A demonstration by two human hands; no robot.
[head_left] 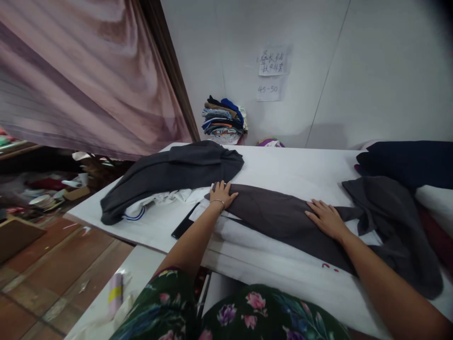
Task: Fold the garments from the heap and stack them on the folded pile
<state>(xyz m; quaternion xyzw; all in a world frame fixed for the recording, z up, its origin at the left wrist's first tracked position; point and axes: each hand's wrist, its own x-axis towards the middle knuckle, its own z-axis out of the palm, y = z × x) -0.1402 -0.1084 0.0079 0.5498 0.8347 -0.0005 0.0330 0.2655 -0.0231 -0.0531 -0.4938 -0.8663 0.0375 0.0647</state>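
A dark grey-brown garment (272,210) lies stretched across the white table, its exact kind not plain from here. My left hand (222,194), with a bracelet at the wrist, rests flat on its left end, fingers spread. Flat on the right part of the same cloth is my right hand (325,218), fingers stretched out. Beyond my right hand a bunched dark grey garment (398,226) lies in loose folds; whether it joins the cloth under my hands I cannot tell. A black phone (184,222) lies left of my left forearm, partly under something white.
Dark garments (170,167) lie over a white, blue-striped garment (136,211) at the table's left. Folded clothes (223,120) are stacked by the wall. Navy clothes (414,158) are piled at right. A pink curtain (92,75) hangs at left; a purple-yellow roll (115,295) stands lower left.
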